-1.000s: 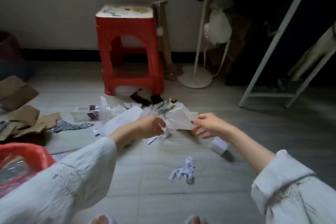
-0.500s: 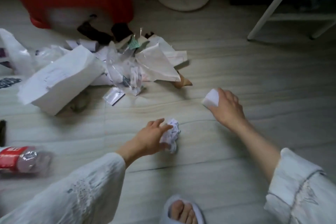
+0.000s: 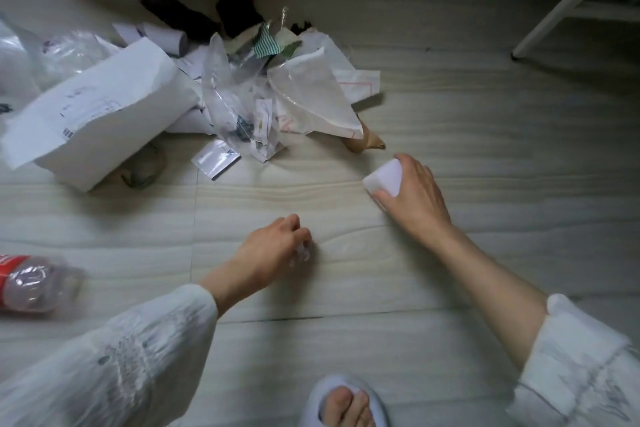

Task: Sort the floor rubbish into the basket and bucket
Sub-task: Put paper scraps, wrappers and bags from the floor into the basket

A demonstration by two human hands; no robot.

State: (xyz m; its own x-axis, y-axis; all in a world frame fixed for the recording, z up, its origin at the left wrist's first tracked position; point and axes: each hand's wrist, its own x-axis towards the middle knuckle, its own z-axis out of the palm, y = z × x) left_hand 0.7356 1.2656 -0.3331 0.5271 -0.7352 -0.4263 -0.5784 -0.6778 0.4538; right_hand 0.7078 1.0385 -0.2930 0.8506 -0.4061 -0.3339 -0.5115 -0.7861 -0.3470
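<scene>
Leftmost, a plastic bottle point(image 3: 31, 282) with a red label lies on the floor point(image 3: 485, 114), well left of the rubbish pile point(image 3: 242, 94). At the pile's left side sits a big white paper bag point(image 3: 100, 114); clear plastic bags point(image 3: 235, 97) fill its middle. Below the pile, the left hand point(image 3: 270, 250) has its fingers point(image 3: 298, 236) curled round a crumpled white scrap point(image 3: 301, 253), mostly hidden. Right of the pile, the right hand point(image 3: 412, 198) pinches a small white box point(image 3: 384, 180) between thumb and fingers, low over the floor. A slippered foot point(image 3: 346, 402) shows at the bottom edge.
</scene>
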